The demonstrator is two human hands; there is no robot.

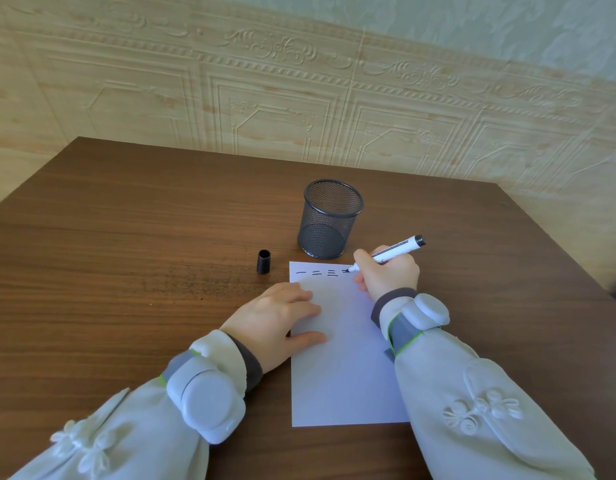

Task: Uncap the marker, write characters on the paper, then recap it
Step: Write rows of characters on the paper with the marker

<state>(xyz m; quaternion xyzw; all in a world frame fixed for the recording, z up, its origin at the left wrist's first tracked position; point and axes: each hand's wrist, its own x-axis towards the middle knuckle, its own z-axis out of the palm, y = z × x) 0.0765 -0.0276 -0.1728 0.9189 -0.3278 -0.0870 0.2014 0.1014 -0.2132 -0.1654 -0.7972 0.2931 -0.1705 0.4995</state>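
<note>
1. Nearest: pale sleeves [472,403] of smooth cloth with knotted flower fastenings, and rounded white plastic bands [209,400] on grey straps at both wrists.
2. Underneath: dark brown wood-grain surface [126,254], matte, with straight edges.
3. Flat on surface: white rectangular paper [344,375], long axis running away from the camera, short black strokes [318,273] in a row along its far edge.
4. Left hand [278,320]: fingers straight and relaxed, pressing flat on the paper's left edge, holding nothing.
5. Right hand [389,275]: fingers curled round the marker [393,252], pinching it near the tip, resting over the paper's far right corner.
6. Marker: slim white cylinder with small print and a black rear end, uncapped; tip touching the paper just right of the strokes; long axis tilted, tip pointing down and left, rear end up and right.
7. Cap [264,261]: short black tube, open end facing away, lying on the surface just left of the paper's far corner, apart from both hands.
8. Beyond the paper: round cup [330,220] of dark wire mesh, upright, near the right hand.
9. Behind: embossed beige wall panels [299,98] with scrollwork.
</note>
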